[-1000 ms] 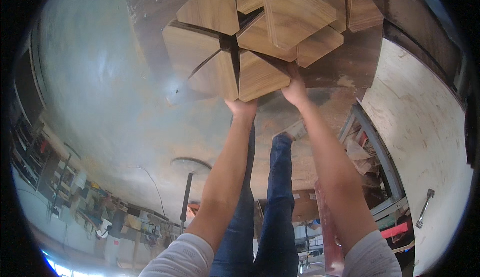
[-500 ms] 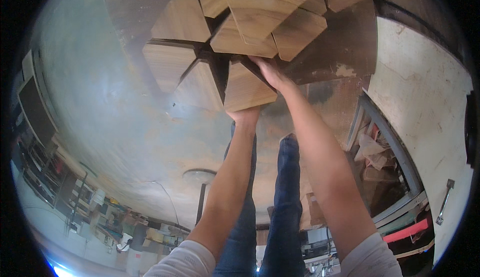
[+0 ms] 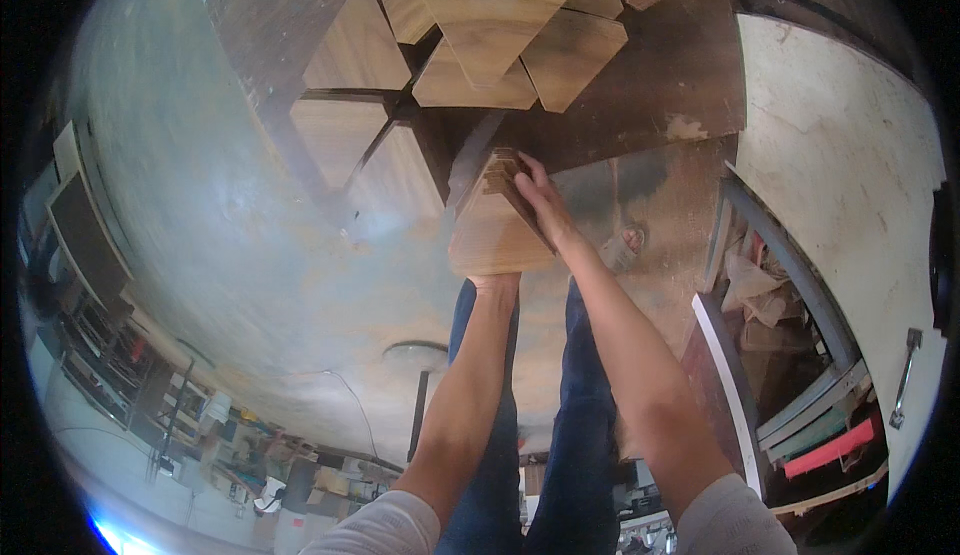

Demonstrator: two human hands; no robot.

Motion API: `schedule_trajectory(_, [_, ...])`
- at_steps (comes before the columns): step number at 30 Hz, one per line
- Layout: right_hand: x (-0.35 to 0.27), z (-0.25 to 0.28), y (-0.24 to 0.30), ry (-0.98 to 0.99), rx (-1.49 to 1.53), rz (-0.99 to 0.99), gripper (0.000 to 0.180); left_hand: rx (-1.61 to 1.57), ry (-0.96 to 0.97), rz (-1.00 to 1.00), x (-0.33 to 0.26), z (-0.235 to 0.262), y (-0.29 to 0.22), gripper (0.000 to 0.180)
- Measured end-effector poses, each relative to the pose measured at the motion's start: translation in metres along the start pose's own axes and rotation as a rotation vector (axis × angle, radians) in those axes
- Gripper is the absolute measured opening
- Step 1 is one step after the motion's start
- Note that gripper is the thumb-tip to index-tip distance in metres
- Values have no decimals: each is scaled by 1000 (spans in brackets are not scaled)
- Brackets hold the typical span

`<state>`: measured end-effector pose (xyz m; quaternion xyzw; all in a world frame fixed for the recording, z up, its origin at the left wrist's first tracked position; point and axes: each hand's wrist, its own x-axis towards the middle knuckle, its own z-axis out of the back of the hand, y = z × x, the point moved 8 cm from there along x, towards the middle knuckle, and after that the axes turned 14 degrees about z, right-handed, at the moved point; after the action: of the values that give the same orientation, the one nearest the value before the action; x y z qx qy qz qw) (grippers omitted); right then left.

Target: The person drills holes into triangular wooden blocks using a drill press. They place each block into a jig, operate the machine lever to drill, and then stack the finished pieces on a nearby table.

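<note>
Between my hands is a stack of wedge-shaped wooden pieces, its narrow tip pointing away from me and several layers showing there. My left hand grips the wide near edge from below; the stack hides most of its fingers. Along the right slanted side, close to the tip, my right hand presses with its fingers bent. Beyond the stack, more wedge-shaped wooden pieces lie spread on a dark brown board. Among them, one wooden piece rests on top of others.
To the right stands a pale panel with a metal handle. Beside it, an open grey-framed compartment holds crumpled plastic and a red item. A foot in a sandal shows on the worn floor. Cluttered shelving lines the lower left.
The stack has come off the dark board toward me, held in both hands, and its layered tip now shows. The sandalled foot has come into view on the right.
</note>
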<state>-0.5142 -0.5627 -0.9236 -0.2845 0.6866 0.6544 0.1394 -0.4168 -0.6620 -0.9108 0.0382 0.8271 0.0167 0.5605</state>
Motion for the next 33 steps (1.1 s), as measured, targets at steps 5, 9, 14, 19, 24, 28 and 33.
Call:
schedule_trajectory(5, [-79,-5,94,-78,321,68,116,536,40,-138,-101,-75,-10,48])
schedule_trajectory(9, [-156,-4,240,-45,372,209,137,338,265,-22,-223,-164,5,50])
schedule_trajectory(14, [-295,11,433,-37,502,505,138,573,786,186,-401,-276,75,57])
schedule_trajectory(19, [-447,30,568,-99,522,862,118,960,716,241,-588,-294,160,60])
schedule_trajectory(24, [-673,61,612,-228,672,1187,100,1300,829,122,-774,-253,242,64])
schedule_trajectory(28, [-833,121,552,-566,959,976,87,1459,835,237,-858,-185,316,67])
schedule_trajectory(33, [-1005,174,473,-1007,942,891,74,1608,780,788,-859,-73,452,45])
